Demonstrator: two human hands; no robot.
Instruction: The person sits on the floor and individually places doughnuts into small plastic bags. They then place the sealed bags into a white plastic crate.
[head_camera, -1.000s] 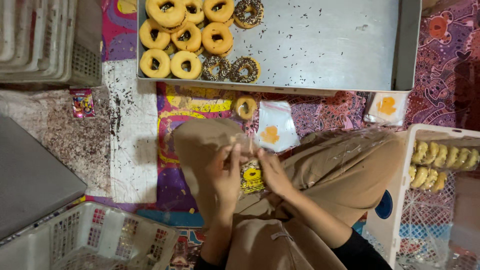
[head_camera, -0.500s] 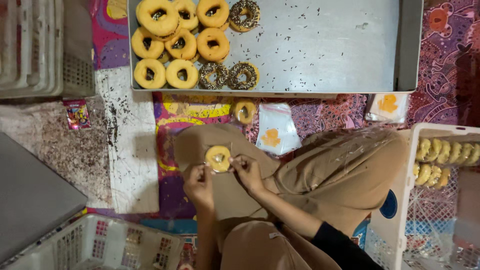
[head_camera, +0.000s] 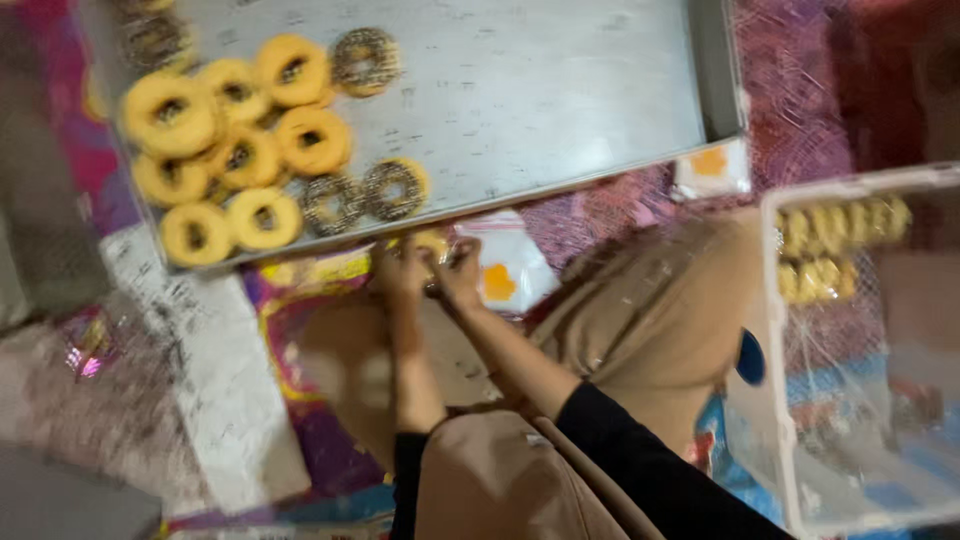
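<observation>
The picture is blurred by motion. My left hand (head_camera: 400, 272) and my right hand (head_camera: 462, 276) are stretched forward and meet fingertip to fingertip just below the front edge of a metal tray (head_camera: 560, 110). Between the fingers shows a yellow doughnut (head_camera: 432, 243), and both hands seem pinched on it; whether it is in a clear bag I cannot tell. On the tray's left part lie several yellow glazed doughnuts (head_camera: 230, 150) and a few dark sprinkled ones (head_camera: 395, 188).
A stack of clear bags with an orange print (head_camera: 505, 275) lies right of my hands, with another bag (head_camera: 712, 168) by the tray's corner. A white crate (head_camera: 775, 330) at the right holds packed doughnuts. My knees in tan cloth (head_camera: 660, 320) fill the lower middle.
My hands have moved forward from above my lap to the tray's front edge, carrying the doughnut. The camera has swung, so the tray now looks tilted.
</observation>
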